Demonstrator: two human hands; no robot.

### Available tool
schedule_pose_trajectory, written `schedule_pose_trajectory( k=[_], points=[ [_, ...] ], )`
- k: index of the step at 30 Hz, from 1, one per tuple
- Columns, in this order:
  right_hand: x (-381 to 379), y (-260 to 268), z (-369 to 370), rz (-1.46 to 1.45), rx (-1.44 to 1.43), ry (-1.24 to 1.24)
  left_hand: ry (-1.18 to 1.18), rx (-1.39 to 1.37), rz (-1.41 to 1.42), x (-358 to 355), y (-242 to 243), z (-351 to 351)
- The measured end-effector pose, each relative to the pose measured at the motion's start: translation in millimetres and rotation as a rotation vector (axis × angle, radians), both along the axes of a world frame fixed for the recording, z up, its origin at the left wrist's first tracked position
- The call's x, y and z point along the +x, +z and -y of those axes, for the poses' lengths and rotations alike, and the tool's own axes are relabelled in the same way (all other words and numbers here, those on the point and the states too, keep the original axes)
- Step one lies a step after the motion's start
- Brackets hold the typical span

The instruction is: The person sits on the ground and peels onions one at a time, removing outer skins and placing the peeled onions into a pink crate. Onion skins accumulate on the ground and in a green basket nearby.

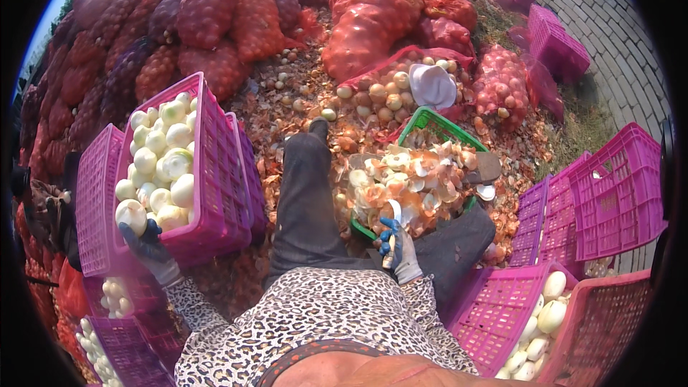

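My left hand, in a grey and blue work glove, holds a peeled white onion at the near corner of a pink plastic crate heaped with peeled onions. In front of my torso, my right hand, gloved the same way, grips a small curved-blade knife by its handle, the blade pointing up and away from me. Just beyond the blade, onion skins and trimmings lie piled on a green plastic crate, with part of its rim showing.
Red mesh sacks of onions stand ahead and to the left. Unpeeled onions spill from an opened sack, with a white cloth-like item on them. Pink crates stand at right, others at lower left. Skins litter the ground; paving lies far right.
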State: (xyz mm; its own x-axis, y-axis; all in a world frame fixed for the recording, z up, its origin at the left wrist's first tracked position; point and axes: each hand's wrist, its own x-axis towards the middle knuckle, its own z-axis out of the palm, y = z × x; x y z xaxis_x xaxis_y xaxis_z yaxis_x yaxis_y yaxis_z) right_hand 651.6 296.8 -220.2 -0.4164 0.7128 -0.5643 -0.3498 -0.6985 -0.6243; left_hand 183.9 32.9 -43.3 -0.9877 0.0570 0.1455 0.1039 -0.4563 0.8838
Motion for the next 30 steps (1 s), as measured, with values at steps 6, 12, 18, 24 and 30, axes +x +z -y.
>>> schedule_pose_trajectory(
  k=[6, 12, 18, 24, 30],
  points=[
    [-0.8, 2.8, 0.2, 0.04, 0.012, 0.014, -0.012, -0.027, -0.035, -4.4, -2.3, 2.7],
    [-1.5, 3.5, 4.3, 0.088, 0.073, 0.037, -0.066, 0.011, -0.028, -3.3, 6.4, -2.5],
    [-3.3, 2.3, 6.9, 0.145, 0.131, 0.067, 0.018, 0.014, -0.044, -1.0, 4.0, -6.2],
    [-4.6, 8.7, 12.5, 0.171, 0.17, 0.098, -0.296, 0.146, -0.048, -54.8, -31.7, 35.2],
    [-5.7, 17.5, 17.5, 0.149, 0.192, 0.118, -0.301, 0.205, -0.023, -62.8, -45.8, 43.7]
  ],
)
